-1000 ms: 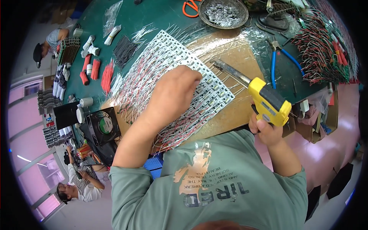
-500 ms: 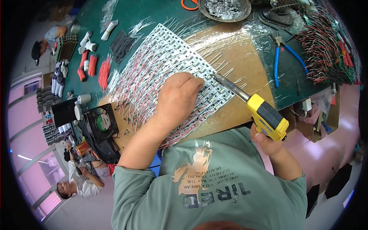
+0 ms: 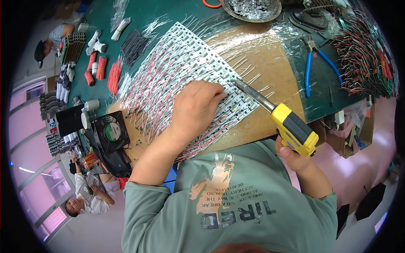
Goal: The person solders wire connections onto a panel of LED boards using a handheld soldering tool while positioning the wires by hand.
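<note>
A yellow and black soldering gun (image 3: 294, 127) is gripped in my right hand (image 3: 292, 157), fingers closed round its handle. Its long metal tip reaches up and left to the edge of a sheet of white circuit boards (image 3: 182, 45), close by the fingertips of my left hand (image 3: 195, 109). Those fingers are pinched together just above the boards; whatever is between them is hidden. Many thin red and white wires (image 3: 149, 86) fan out over the boards' left side. White wire ends also stick out past their right edge.
Under the boards lies a brown sheet (image 3: 270, 50) on the green table (image 3: 164, 9). Blue-handled pliers (image 3: 308, 69), a wire bundle (image 3: 358, 50) and a metal dish (image 3: 253, 17) surround it. A black fan (image 3: 112, 131) stands left. Two other people are at the far left.
My left fingertips have shifted slightly and now look more pinched. The soldering gun's tip has moved a little up and left. The table items appear slightly displaced, as the view has tilted.
</note>
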